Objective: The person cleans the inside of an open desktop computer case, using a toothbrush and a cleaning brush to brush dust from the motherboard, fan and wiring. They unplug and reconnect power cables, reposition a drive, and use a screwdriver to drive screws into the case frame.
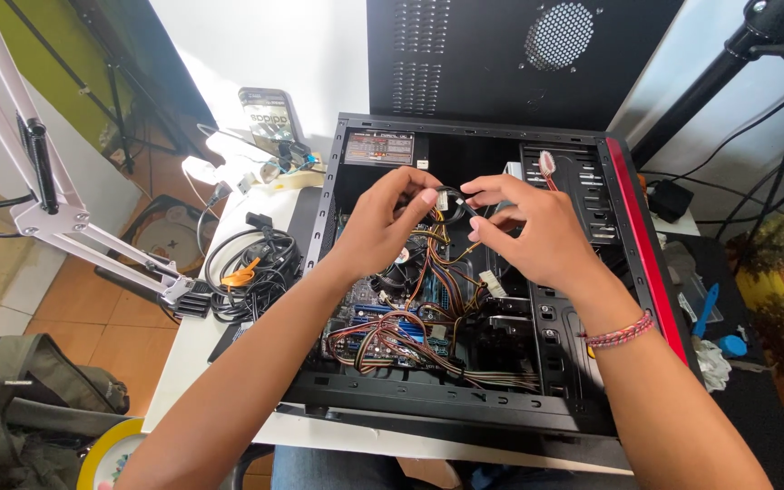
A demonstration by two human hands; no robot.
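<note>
Near edge: bare forearms are extended over the front lip of the white table (194, 349), both wrists angled inward so that the hands meet above the middle of the case.
Far left: a white jointed lamp arm (65, 222) is clamped beside the table, folded low and clear of the work.
Left of case: a coil of black cables (251, 263) is laid on the tabletop, with a white power strip (229, 159) and a dark printed pouch (268, 112) behind it, all kept just outside the case wall.
Case: an open desktop computer case (465, 404) is laid on its side, its panel off, so that the interior faces up toward the camera.
Interior: the motherboard (378, 313) is seen under a tangle of orange, yellow and black wires (401, 340) running across its lower half.
Left hand: the left hand (383, 222) is closed in a pinch on the black cable loop (446, 201), thumb and fingertips gripping its left side.
Cable: the black cable loop is held raised above the board, between the two hands, apparently to keep it free of the wire bundle below.
Right hand: the right hand (533, 231) is brought up against the same loop from the right, fingers curled onto it; a braided bracelet (622, 332) is worn at the wrist.
Right of case: the case's red front trim (646, 245) borders a dark surface on which blue tools and a crumpled white cloth are left, beside a black stand (728, 73).
</note>
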